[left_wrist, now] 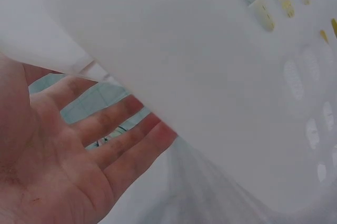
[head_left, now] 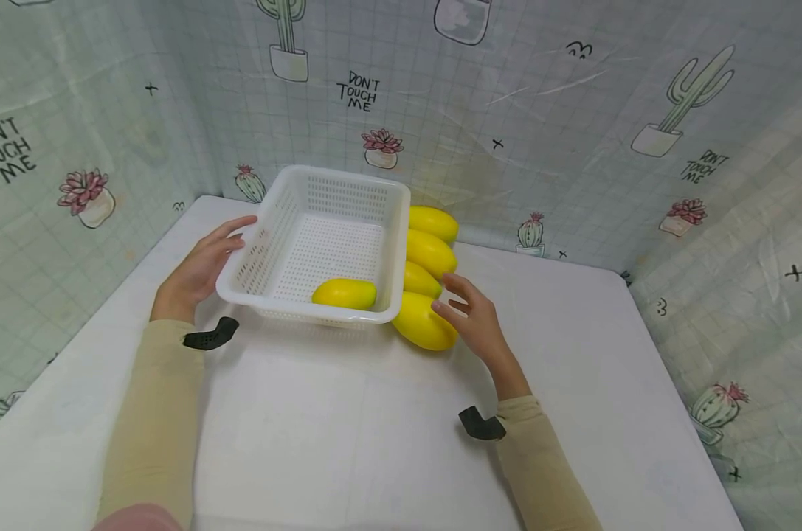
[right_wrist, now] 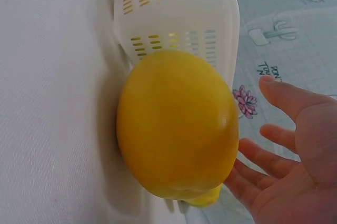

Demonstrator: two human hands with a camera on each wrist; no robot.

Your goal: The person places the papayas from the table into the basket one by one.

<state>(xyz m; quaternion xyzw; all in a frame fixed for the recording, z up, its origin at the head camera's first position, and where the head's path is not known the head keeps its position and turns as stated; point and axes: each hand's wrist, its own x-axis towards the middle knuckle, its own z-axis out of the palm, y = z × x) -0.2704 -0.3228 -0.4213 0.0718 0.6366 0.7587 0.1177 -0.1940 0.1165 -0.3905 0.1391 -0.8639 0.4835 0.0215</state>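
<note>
A white perforated plastic basket (head_left: 327, 310) stands at the centre back of the table, with one yellow mango-like fruit (head_left: 344, 293), greenish at one end, inside near its front. My left hand (head_left: 204, 264) is at the basket's left side. In the left wrist view its fingers (left_wrist: 124, 148) are extended along the basket wall, fingertips touching it or very near; the thumb is not clearly shown. Beside the nearest yellow fruit (head_left: 423, 322), outside the basket, is my right hand (head_left: 472, 321), fingers spread and loosely bent, holding nothing. In the right wrist view that large fruit (right_wrist: 176, 124) fills the middle.
More yellow fruits (head_left: 431, 253) lie in a row against the basket's right side. Below them spreads the white table (head_left: 347, 435). Cactus-patterned cloth (head_left: 480, 110) hangs behind and at both sides. Dark curved pieces (head_left: 482, 424) are at both wrists.
</note>
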